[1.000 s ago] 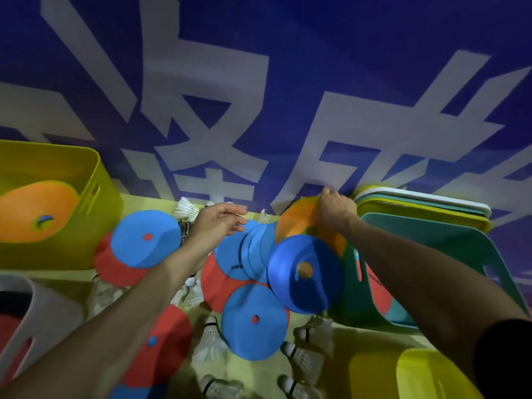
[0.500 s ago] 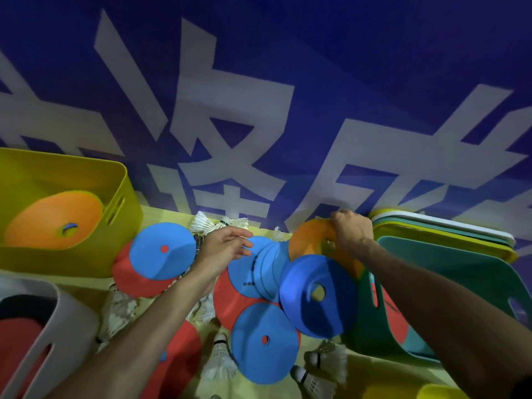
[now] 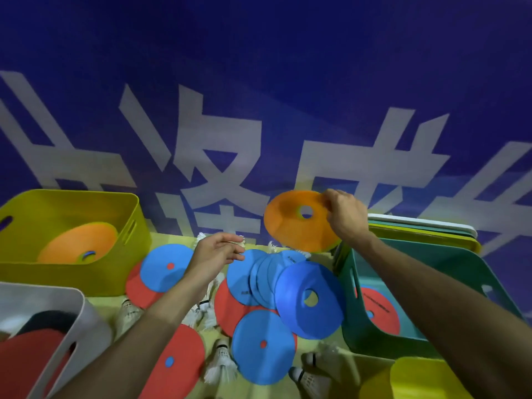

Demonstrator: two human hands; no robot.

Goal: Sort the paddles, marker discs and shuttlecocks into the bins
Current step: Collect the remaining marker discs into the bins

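Where the head view looks down on the yellow table [image 3: 371, 372], we see the right hand [image 3: 345, 217] raised at the far right, its fingers pinched shut on the rim of an orange marker disc [image 3: 290, 223]. This disc is held clear of the pile, tilted, in front of the blue banner [image 3: 259, 82].

We see the left hand [image 3: 216, 257] near the centre, half open with fingers loosely curled; white feathers of a shuttlecock [image 3: 239, 241] show at its fingertips, but we cannot tell whether it grips them.

Below the hands, blue marker discs [image 3: 264, 347] and red marker discs [image 3: 172, 364] lie overlapping on the table. One blue disc with an open centre hole [image 3: 309, 300] leans tilted against the teal bin [image 3: 460, 260].

Shuttlecocks on the table [image 3: 221, 367] lie scattered between the discs and along the near edge.

The yellow bin [image 3: 72, 272] at the far left contains an orange disc [image 3: 77, 246]. The teal bin at the right contains a red disc [image 3: 380, 309]. The white bin [image 3: 86, 321] at the near left holds a red and black item, too blurred to identify. Flat stacked lids [image 3: 420, 228] lie behind the teal bin.
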